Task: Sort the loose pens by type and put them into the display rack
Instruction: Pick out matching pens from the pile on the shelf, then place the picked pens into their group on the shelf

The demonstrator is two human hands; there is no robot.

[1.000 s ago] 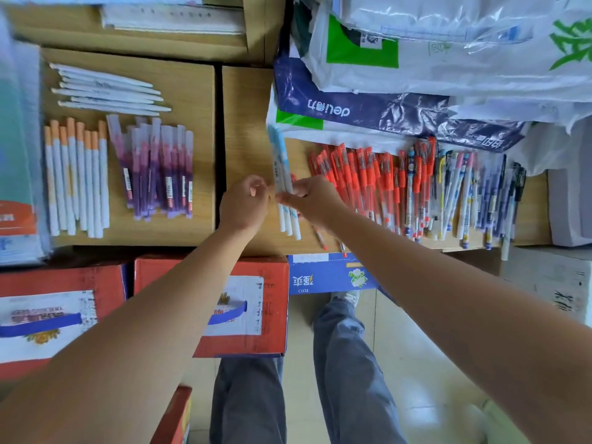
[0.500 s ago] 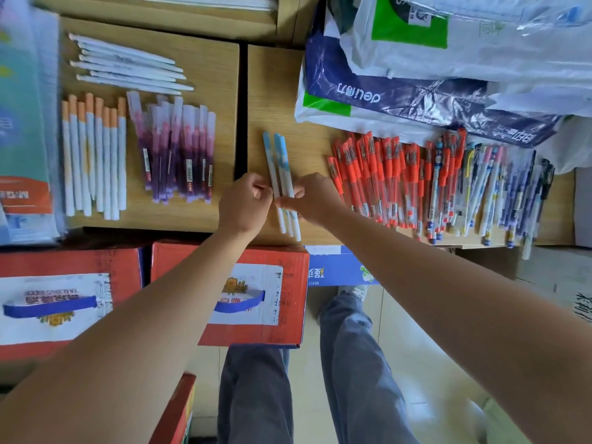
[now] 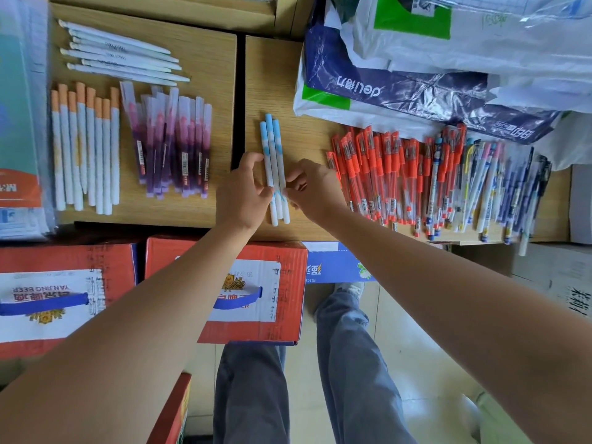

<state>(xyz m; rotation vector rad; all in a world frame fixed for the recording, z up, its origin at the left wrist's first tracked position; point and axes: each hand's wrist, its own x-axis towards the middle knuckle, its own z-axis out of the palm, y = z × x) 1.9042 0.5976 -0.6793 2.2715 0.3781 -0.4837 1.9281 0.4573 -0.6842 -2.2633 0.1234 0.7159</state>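
We are noting the left hand (image 3: 242, 195) pinching the left edge of three blue-capped pens (image 3: 271, 145) and the right hand (image 3: 315, 187) pinching their right edge; the pens are lying together on the wooden table (image 3: 272, 78), between purple pens (image 3: 173, 149) and red pens (image 3: 378, 174)

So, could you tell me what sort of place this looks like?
Probably a stationery shop's stockroom: pens laid out by type on wooden tops, such as the orange-capped pens and red pens, a Deli-branded bag behind, and the left hand and right hand gripping three blue-capped pens.
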